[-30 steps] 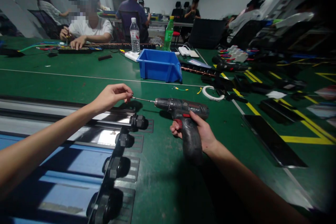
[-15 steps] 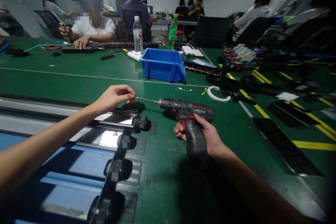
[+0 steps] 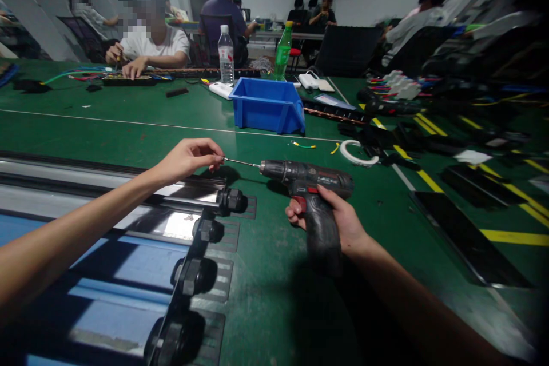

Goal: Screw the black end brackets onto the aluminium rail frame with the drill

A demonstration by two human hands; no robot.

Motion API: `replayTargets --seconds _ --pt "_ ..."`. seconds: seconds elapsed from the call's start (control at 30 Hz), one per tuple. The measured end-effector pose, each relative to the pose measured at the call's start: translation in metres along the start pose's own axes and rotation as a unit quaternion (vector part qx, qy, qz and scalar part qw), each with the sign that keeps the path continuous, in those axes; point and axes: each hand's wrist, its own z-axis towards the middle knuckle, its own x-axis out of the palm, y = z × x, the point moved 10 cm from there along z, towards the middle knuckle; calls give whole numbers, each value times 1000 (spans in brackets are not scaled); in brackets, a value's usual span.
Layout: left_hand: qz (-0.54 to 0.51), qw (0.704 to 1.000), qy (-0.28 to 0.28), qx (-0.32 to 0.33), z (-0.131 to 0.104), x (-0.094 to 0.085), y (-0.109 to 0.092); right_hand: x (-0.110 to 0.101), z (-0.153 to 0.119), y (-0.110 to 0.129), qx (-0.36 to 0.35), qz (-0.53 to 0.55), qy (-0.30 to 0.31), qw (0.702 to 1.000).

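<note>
My right hand (image 3: 345, 222) is wrapped round the handle of a black cordless drill (image 3: 317, 183), with a finger at its red trigger. A long thin bit (image 3: 242, 162) sticks out of the chuck, pointing left. At the bit's far end my left hand (image 3: 193, 158) pinches a small screw-like metal piece (image 3: 223, 158), mostly hidden by thumb and fingertips. Below the left forearm lies a metal and blue panel assembly (image 3: 124, 263). Along its right end are several black cable glands (image 3: 197, 275) and slotted black tabs (image 3: 221, 280).
A blue bin (image 3: 268, 106) stands ahead on the green table. Near it are a water bottle (image 3: 226, 57), a green bottle (image 3: 282, 52) and a white ring (image 3: 358, 153). Black panels (image 3: 467, 234) lie at right. Across the table a person in white (image 3: 156, 46) handles parts.
Both hands and the drill hold nearly the same pose, the bit's tip still at the left fingertips. The view has shifted very slightly. The person opposite has lowered one hand.
</note>
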Motion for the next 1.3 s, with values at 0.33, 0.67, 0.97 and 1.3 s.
replayTargets --seconds 0.33,0.67,0.97,1.3 --pt "5 1000 3 6 -1 3 -5 2 0 2 -8 3 -5 1000" --pt "133 977 -140 86 -17 -4 -37 -6 0 8 -37 75 -33 996" --pt "323 937 13 130 -21 33 -68 -18 0 15 -58 144 -93 983" --pt "450 858 233 89 -40 88 -32 -18 1 13 -55 159 -98 981"
